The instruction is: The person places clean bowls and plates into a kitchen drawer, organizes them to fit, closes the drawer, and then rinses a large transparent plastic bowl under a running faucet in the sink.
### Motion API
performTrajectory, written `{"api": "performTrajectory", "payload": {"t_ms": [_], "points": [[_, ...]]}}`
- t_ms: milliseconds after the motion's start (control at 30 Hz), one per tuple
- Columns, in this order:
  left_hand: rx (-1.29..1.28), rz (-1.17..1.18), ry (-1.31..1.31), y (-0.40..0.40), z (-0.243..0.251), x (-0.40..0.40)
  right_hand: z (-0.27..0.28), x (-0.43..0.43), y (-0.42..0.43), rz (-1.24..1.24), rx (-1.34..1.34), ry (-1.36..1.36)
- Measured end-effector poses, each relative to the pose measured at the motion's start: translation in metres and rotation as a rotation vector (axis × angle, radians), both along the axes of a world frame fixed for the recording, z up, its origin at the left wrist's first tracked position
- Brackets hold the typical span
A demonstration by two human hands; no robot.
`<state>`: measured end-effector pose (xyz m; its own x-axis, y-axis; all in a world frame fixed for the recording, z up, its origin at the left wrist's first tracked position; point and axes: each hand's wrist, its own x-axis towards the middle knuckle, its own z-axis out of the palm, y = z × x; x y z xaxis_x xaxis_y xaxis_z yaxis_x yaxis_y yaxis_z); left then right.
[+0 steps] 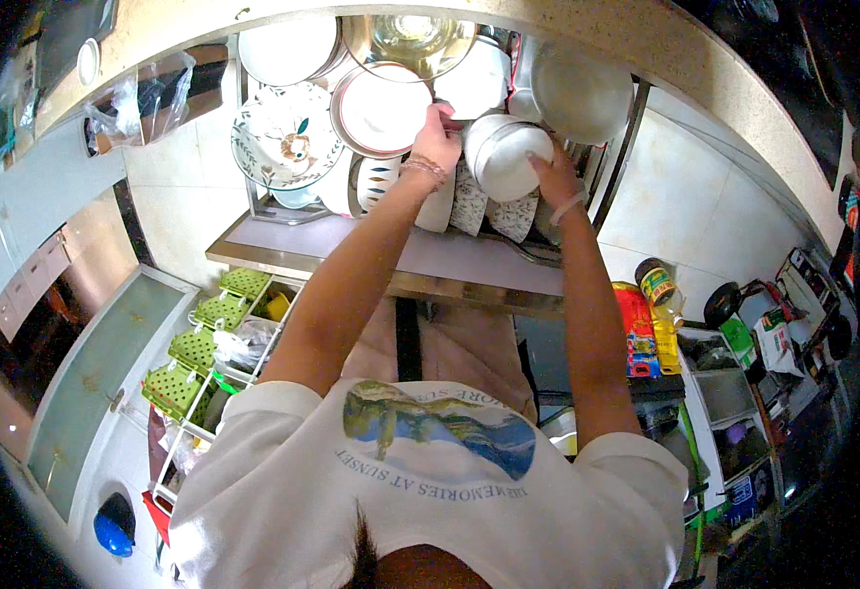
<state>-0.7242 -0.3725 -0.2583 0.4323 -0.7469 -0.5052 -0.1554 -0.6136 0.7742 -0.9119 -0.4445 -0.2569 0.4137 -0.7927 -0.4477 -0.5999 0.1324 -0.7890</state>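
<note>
My right hand (559, 177) grips a small stack of nested white bowls (507, 163), tilted on its side, with the thumb over the nearest bowl. My left hand (439, 143) reaches in beside a white bowl with a red rim (386, 109). Its fingers are bent near that rim, and whether they grip anything is unclear. Left of it stands a large bowl with a leaf and flower pattern (286, 136). Below the hands, several patterned bowls (468, 200) lean on edge in a metal dish rack (294, 216).
White plates (288, 50), a clear glass bowl (409, 37) and a large pale bowl (581, 92) fill the rack's rear. A stone-like counter edge (599, 33) overhangs it. Green perforated baskets (194, 350) stand lower left. An oil bottle (662, 309) stands at right.
</note>
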Motion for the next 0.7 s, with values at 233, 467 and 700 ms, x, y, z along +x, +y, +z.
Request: {"api": "performTrajectory", "payload": {"t_ms": [233,467,700], "points": [[0.059,-0.451,-0.72,-0.027,0.026,0.0,0.037,0.009,0.0,-0.027,-0.039,0.053],[-0.617,-0.88,-1.046,-0.046,0.026,0.01,0.042,-0.046,0.021,-0.283,0.291,-0.185],[0.299,-1.64,-0.448,-0.039,-0.002,-0.033,0.056,-0.079,0.042,-0.542,0.324,-0.335]]}}
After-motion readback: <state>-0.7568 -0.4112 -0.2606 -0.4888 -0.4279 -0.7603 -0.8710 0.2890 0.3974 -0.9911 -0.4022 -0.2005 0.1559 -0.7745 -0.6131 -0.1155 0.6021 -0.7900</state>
